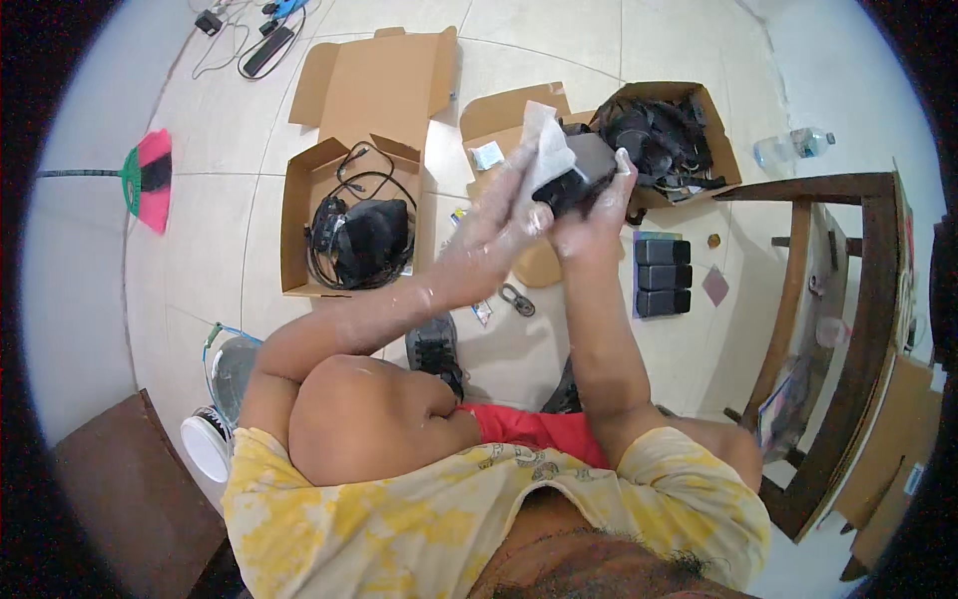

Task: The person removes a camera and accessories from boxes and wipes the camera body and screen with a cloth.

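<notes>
My right hand [596, 222] grips a dark grey and black boxy object [591, 160] from its near right side, thumb up along its edge. A white cloth or tissue [552, 145] is in my left hand [511, 205], pressed against the object's left side. Whitish smears mark both hands and the left forearm. The object's kind cannot be made out, since fingers and cloth cover much of it. Just beyond, to the right, an open cardboard box [725, 150] holds black straps and gear [654, 135]. Another open box [296, 225], on the left, contains a black pouch-like item [371, 243] and looped cables [367, 160].
Three black blocks [663, 278] sit in a row on the floor at right, near a wooden frame [878, 260]. A clear bottle [793, 147] lies by the wall. A power strip [267, 52], a pink-green broom [150, 180] and a bucket [232, 374] are leftward.
</notes>
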Demonstrator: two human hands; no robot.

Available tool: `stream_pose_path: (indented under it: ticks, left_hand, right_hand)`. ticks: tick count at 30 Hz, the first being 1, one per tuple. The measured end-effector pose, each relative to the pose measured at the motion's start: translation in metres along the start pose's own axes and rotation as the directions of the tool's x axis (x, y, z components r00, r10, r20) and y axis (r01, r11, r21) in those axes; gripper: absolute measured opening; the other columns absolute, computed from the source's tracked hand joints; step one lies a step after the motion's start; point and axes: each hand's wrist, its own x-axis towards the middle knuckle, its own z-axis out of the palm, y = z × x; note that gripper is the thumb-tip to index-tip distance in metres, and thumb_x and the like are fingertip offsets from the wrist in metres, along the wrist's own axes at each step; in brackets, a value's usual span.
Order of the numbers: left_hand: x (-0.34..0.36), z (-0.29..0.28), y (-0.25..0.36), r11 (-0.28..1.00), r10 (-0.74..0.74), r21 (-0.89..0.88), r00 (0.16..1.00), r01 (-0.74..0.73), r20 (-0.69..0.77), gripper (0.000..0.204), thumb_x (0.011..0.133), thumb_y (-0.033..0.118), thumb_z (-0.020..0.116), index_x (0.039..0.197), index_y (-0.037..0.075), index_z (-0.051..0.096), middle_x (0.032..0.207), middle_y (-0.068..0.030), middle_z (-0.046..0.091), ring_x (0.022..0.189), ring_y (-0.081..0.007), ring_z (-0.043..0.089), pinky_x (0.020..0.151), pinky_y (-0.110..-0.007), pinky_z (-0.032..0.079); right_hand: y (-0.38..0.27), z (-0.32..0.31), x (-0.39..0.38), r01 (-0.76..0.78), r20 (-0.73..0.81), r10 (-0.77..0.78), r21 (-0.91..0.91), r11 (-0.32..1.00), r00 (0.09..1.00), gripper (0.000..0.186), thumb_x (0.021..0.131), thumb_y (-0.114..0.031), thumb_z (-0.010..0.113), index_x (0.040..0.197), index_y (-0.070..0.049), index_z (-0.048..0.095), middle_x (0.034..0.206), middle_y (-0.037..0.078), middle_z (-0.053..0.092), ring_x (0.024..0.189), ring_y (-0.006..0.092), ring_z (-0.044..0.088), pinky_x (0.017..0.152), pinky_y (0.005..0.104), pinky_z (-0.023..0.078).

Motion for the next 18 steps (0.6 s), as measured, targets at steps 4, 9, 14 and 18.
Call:
stream_pose_path:
  ticks: [4,9,14,18]
  left_hand:
    - [0.001,-0.016,0.011,0.993,0.061,0.089,0.982,-0.078,0.181,0.059,0.102,0.029,0.047,0.152,0.001,0.031,0.16,-0.0192,0.023,0.149,-0.0306,0.02,0.119,-0.04,0.018]
    - [0.015,-0.032,0.008,0.944,0.146,0.261,0.966,-0.201,0.214,0.066,0.1,0.033,0.049,0.153,0.002,0.025,0.16,-0.0205,0.021,0.148,-0.0345,0.024,0.119,-0.043,0.017]
    - [0.02,-0.045,0.011,0.84,0.162,0.455,0.938,-0.295,0.308,0.077,0.094,0.036,0.055,0.154,0.001,0.022,0.158,-0.0243,0.024,0.145,-0.0385,0.027,0.118,-0.046,0.022]
    - [-0.006,-0.04,-0.005,0.7,0.339,0.481,0.839,-0.527,0.426,0.088,0.089,0.05,0.06,0.153,0.0,0.026,0.156,-0.026,0.027,0.145,-0.0417,0.027,0.117,-0.048,0.025]
  right_hand:
    - [0.0,0.01,-0.01,0.031,0.122,-0.003,-0.225,0.974,0.993,0.053,0.091,-0.056,0.051,0.119,-0.011,0.059,0.114,0.01,0.064,0.103,0.0267,0.063,0.094,0.0428,0.051]
    - [0.008,0.008,-0.014,0.166,0.265,-0.06,-0.399,0.902,0.962,0.049,0.092,-0.04,0.061,0.125,-0.004,0.056,0.114,0.009,0.063,0.108,0.0214,0.061,0.095,0.0368,0.049]
    - [-0.007,0.002,-0.007,0.305,0.406,-0.086,-0.514,0.802,0.91,0.052,0.091,-0.035,0.061,0.129,0.0,0.054,0.12,0.012,0.063,0.11,0.0221,0.062,0.099,0.0379,0.048]
    - [-0.027,-0.006,0.001,0.209,0.441,-0.029,-0.365,0.907,0.897,0.066,0.087,-0.048,0.06,0.131,0.001,0.053,0.122,0.014,0.063,0.111,0.0252,0.063,0.096,0.0391,0.053]
